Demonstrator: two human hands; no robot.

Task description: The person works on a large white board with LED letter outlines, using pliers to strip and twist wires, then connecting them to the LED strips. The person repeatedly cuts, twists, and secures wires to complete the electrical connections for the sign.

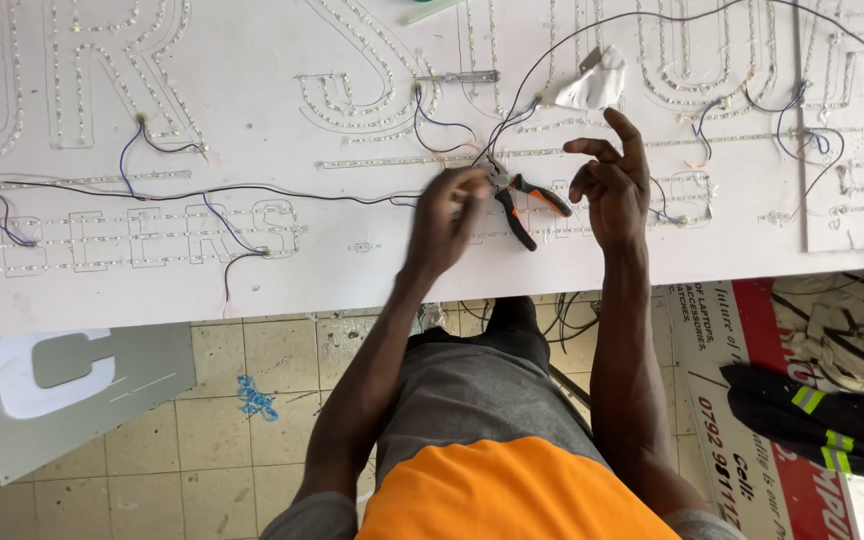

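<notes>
Blurred left hand (pixel 449 215) touches pliers (pixel 522 200); right hand (pixel 612 185) open beside.

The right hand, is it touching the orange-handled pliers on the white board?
Apart. The head view shows the right hand open above the white board, and a strip of board shows between its fingers and the handles of the orange-handled pliers.
</notes>
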